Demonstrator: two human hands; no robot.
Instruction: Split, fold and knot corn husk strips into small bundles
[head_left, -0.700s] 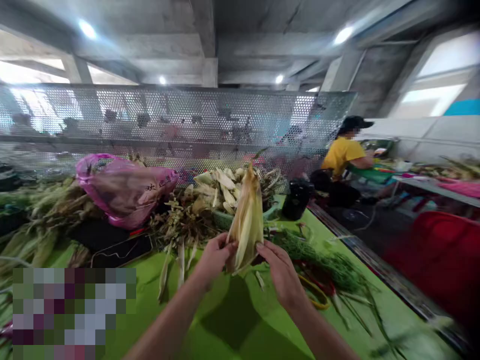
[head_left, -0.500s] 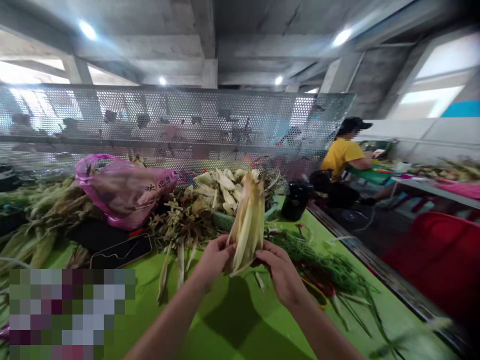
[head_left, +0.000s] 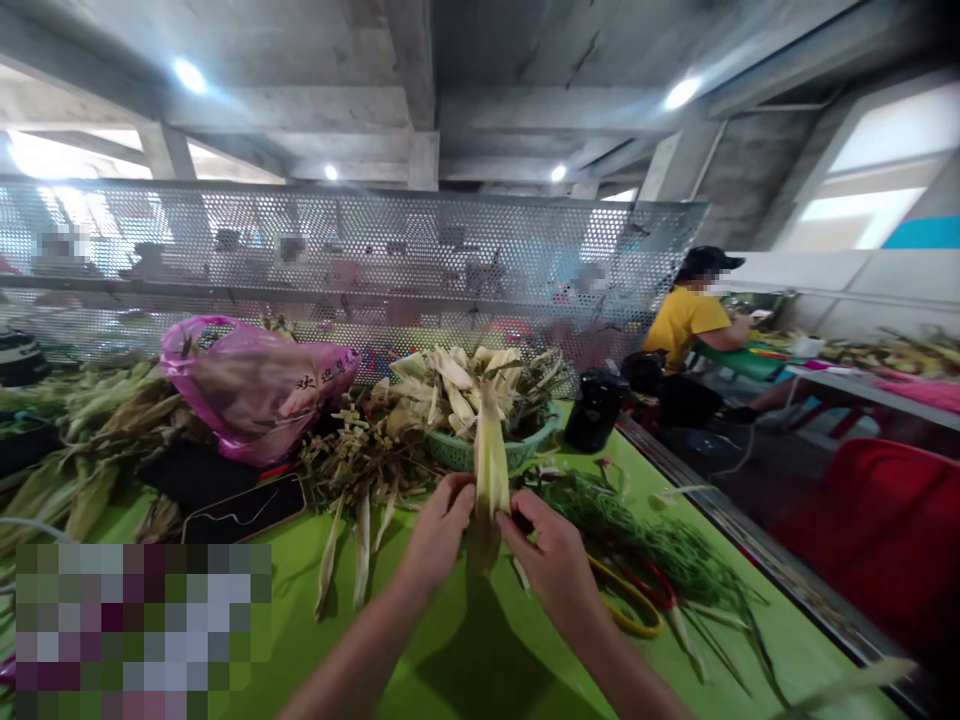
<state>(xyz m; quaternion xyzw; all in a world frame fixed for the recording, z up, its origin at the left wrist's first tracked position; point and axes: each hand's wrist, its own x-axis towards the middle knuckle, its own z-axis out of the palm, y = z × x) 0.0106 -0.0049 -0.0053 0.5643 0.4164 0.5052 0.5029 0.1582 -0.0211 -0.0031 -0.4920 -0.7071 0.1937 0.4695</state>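
Note:
Between my two hands a pale yellow corn husk (head_left: 491, 455) stands upright above the green table (head_left: 360, 660), narrow and folded lengthwise, its tip pointing away. My left hand (head_left: 444, 530) pinches the husk's lower left edge. On the other side my right hand (head_left: 541, 540) grips its lower right edge between thumb and fingers. Directly behind the husk sits a green basket (head_left: 450, 452) heaped with dry husks (head_left: 454, 375). Scissors with yellow and red handles (head_left: 630, 605) lie just right of my right hand, partly under green stalks.
A pink plastic bag (head_left: 247, 390) stands at back left, behind a phone (head_left: 244, 508). Husk bundles (head_left: 112, 430) pile up at far left. Green stems (head_left: 652, 520) spread over the right side near a black jar (head_left: 595, 410). A person in yellow (head_left: 686, 320) sits beyond a red chair (head_left: 877, 530).
The husk was spread wide and is now drawn together into a narrow fold. My hands have come closer to each other, and more of the basket shows.

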